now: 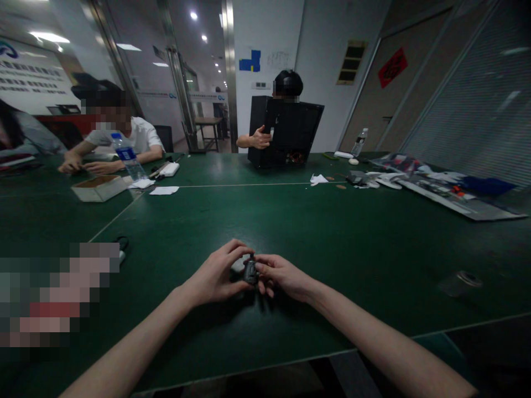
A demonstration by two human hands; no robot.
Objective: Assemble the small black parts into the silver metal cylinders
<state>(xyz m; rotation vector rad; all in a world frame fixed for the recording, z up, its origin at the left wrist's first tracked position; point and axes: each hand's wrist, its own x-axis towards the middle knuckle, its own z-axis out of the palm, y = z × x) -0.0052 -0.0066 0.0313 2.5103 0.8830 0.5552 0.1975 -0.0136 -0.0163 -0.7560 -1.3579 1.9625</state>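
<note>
Above the smooth green counter (232, 213), near its front edge, the person holds a small dark-grey cylindrical part (250, 273) between both hands. The left hand's (214, 272) grip is half-curled, index finger at the part's top and thumb at its base; the right hand's (288, 277) grip closes more narrowly, thumb against its side. A larger dark-grey cylinder (459, 284) sits well apart to the right.

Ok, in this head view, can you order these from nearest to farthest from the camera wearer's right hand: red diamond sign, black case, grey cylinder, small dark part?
1. Small dark part: held by the right hand.
2. Grey cylinder: on the table, to the right.
3. Black case: across the table.
4. Red diamond sign: on the door beyond.
</note>
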